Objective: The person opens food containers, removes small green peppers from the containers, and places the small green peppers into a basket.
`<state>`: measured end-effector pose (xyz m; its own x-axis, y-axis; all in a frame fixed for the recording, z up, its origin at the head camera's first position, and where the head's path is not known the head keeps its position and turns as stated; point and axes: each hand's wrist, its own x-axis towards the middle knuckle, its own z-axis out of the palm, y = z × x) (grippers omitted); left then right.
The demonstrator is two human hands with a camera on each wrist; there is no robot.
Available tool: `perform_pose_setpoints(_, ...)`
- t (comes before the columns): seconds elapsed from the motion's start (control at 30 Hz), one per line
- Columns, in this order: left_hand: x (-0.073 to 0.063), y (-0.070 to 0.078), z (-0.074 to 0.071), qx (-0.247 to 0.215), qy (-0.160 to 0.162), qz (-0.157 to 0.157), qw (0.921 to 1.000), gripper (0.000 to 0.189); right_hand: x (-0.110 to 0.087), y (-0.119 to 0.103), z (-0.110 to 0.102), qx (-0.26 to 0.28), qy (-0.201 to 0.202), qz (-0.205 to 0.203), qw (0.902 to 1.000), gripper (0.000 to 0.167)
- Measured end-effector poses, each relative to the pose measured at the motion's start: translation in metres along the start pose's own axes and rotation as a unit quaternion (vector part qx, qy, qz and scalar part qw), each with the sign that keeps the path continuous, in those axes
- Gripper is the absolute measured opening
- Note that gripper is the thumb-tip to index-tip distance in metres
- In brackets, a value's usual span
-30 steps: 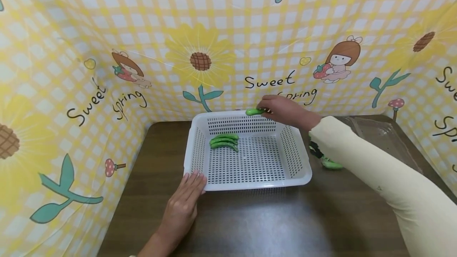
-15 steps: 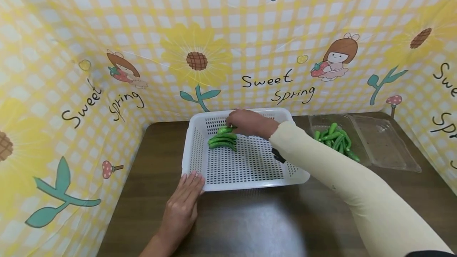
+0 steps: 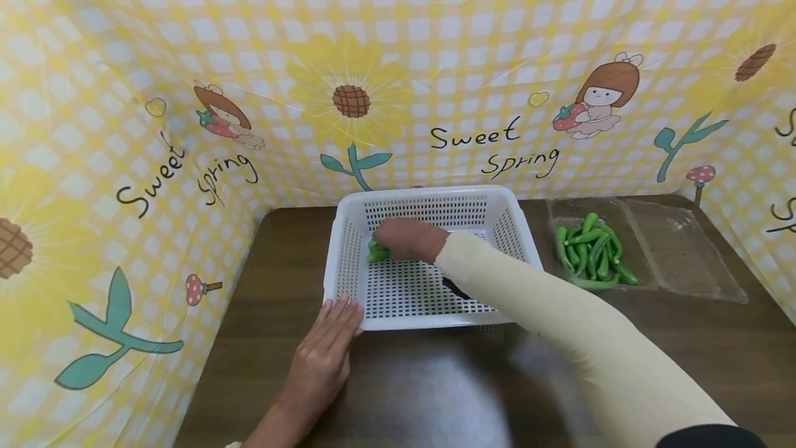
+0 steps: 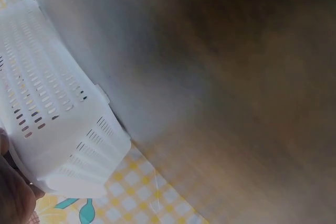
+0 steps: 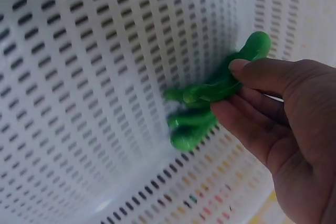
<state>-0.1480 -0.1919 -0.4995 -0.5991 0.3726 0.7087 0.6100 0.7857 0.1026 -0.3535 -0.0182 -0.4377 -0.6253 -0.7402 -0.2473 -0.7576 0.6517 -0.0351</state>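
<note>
My right hand (image 3: 409, 237) reaches down into the white perforated basket (image 3: 435, 322), at its left side. In the right wrist view, thumb and fingers pinch a curved green chili pepper (image 5: 257, 44). Several other green peppers (image 5: 185, 140) lie just beneath it against the basket; in the head view the hand covers most of them. My left hand (image 3: 322, 358) rests on the front left corner of the basket with its fingers extended over the rim. Only part of that hand shows at the lower left of the left wrist view.
To the right of the basket lies an opened clear plastic box (image 3: 649, 254), its lid flat on the table (image 3: 435, 393). A pile of green peppers (image 3: 595, 247) fills its near half. A checked cloth (image 3: 429, 88) with sunflowers hangs behind and at both sides.
My right hand has carried the pepper from above the basket's back rim leftward and down to the peppers inside. The box of peppers has come into view from behind the sleeve. My left hand stays put.
</note>
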Motion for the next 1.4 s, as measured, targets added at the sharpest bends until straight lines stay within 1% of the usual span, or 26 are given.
perform_pose_setpoints(0.1, 0.0, 0.001, 0.0, -0.001, -0.01, -0.006, 0.9999, 0.043, 0.002, -0.004, 0.008, -0.008, -0.004, 0.009, 0.9999, 0.014)
perform_pose_setpoints(0.23, 0.0, 0.002, 0.0, 0.0, -0.006, -0.001, 1.0, 0.041, 0.003, -0.006, 0.014, -0.01, -0.007, 0.037, 0.9992, 0.015)
perform_pose_setpoints(0.33, 0.0, 0.002, 0.0, 0.002, -0.006, -0.003, 1.0, 0.042, 0.004, -0.005, 0.016, -0.01, 0.001, 0.055, 0.9984, 0.019)
perform_pose_setpoints(0.43, 0.001, 0.001, 0.0, 0.004, -0.008, -0.005, 1.0, 0.043, 0.005, -0.003, 0.017, -0.015, 0.014, 0.058, 0.9981, 0.022)
perform_pose_setpoints(0.6, 0.0, 0.002, 0.0, 0.004, -0.014, -0.011, 0.9998, 0.045, 0.001, 0.003, 0.012, -0.027, 0.02, 0.041, 0.9986, 0.021)
perform_pose_setpoints(0.67, 0.0, 0.003, 0.0, 0.002, -0.017, -0.015, 0.9997, 0.045, -0.003, 0.008, 0.006, -0.03, 0.014, 0.04, 0.9987, 0.021)
perform_pose_setpoints(0.73, 0.0, 0.003, 0.001, 0.0, -0.014, -0.015, 0.9998, 0.045, -0.009, 0.016, -0.001, -0.029, 0.015, 0.045, 0.9984, 0.02)
perform_pose_setpoints(0.77, 0.0, 0.003, 0.001, -0.001, -0.011, -0.015, 0.9998, 0.045, -0.013, 0.023, -0.006, -0.028, 0.023, 0.048, 0.9982, 0.019)
perform_pose_setpoints(0.83, 0.0, 0.003, 0.002, -0.001, -0.001, -0.01, 0.9999, 0.044, -0.025, 0.04, -0.016, -0.041, 0.045, 0.055, 0.9966, 0.015)
perform_pose_setpoints(0.9, 0.001, 0.003, 0.002, -0.001, 0.006, -0.006, 1.0, 0.044, -0.042, 0.062, -0.025, -0.036, 0.076, 0.065, 0.9943, 0.01)
perform_pose_setpoints(1.03, 0.0, 0.003, 0.003, -0.004, 0.01, -0.002, 0.9999, 0.042, -0.09, 0.111, -0.04, -0.032, 0.127, 0.094, 0.9869, 0.005)
perform_pose_setpoints(1.1, 0.0, 0.003, 0.003, -0.005, 0.013, -0.003, 0.9999, 0.042, -0.117, 0.134, -0.043, -0.039, 0.134, 0.117, 0.9833, 0.003)
perform_pose_setpoints(1.2, 0.0, 0.003, 0.001, -0.004, 0.028, 0.0, 0.9996, 0.042, -0.154, 0.164, -0.038, -0.052, 0.123, 0.143, 0.9806, 0.009)
perform_pose_setpoints(1.27, 0.0, 0.002, 0.001, -0.005, 0.037, 0.006, 0.9993, 0.041, -0.177, 0.18, -0.028, -0.058, 0.103, 0.151, 0.9815, 0.011)
perform_pose_setpoints(1.33, 0.0, 0.003, 0.002, -0.007, 0.041, 0.011, 0.9991, 0.041, -0.2, 0.193, -0.015, -0.064, 0.083, 0.146, 0.9837, 0.012)
perform_pose_setpoints(1.4, 0.0, 0.003, 0.004, -0.009, 0.037, 0.012, 0.9992, 0.041, -0.221, 0.203, -0.001, -0.068, 0.069, 0.142, 0.9851, 0.01)
